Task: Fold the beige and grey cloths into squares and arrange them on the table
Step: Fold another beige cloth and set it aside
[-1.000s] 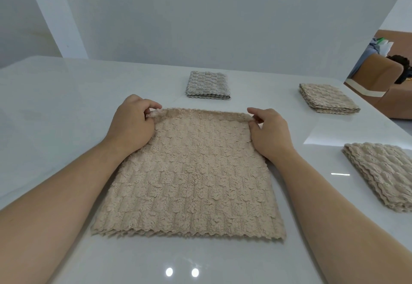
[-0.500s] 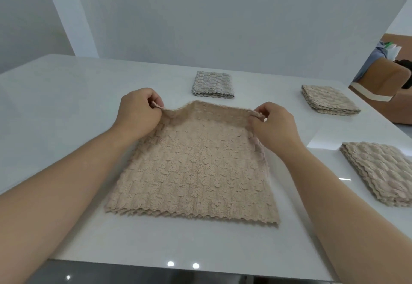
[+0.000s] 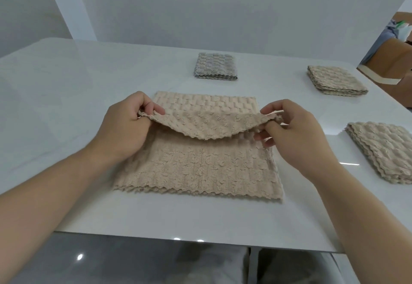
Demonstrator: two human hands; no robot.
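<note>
- Cloth: beige, fleecy, zigzag-edged. It lies at the middle of the table, just in front of the person. Its near edge is flat and shows several stacked layers. A far flap is lifted and turned toward the person, sagging in the middle, and a ribbed face shows beyond it.
- Left hand: curled, thumb and fingers pinching the flap's left corner, held above the lower layer.
- Right hand: pinches the flap's right corner between thumb and forefinger. The other fingers are loosely bent below the flap.
- Step in hand, as judged: halving the cloth by bringing the far edge to the near edge. This piece is not yet a square.
- Risk: the slack middle may land first and trap a crease, because the corners are held closer together than the cloth is wide.
- Risk: the two corners may come down unevenly and skew the fold, so the zigzag edges fail to line up.
- Risk: pulling toward the body may drag the lower layers across the glossy top, or only the upper layer may be caught so the stack splits.
- Grey square: folded, beyond the cloth, well apart from it.
- Far beige square: folded, at the right rear.
- Near beige square: folded, right of the right hand, partly cut off by the frame.
- Table: white and glossy, with its near edge in view.
</note>
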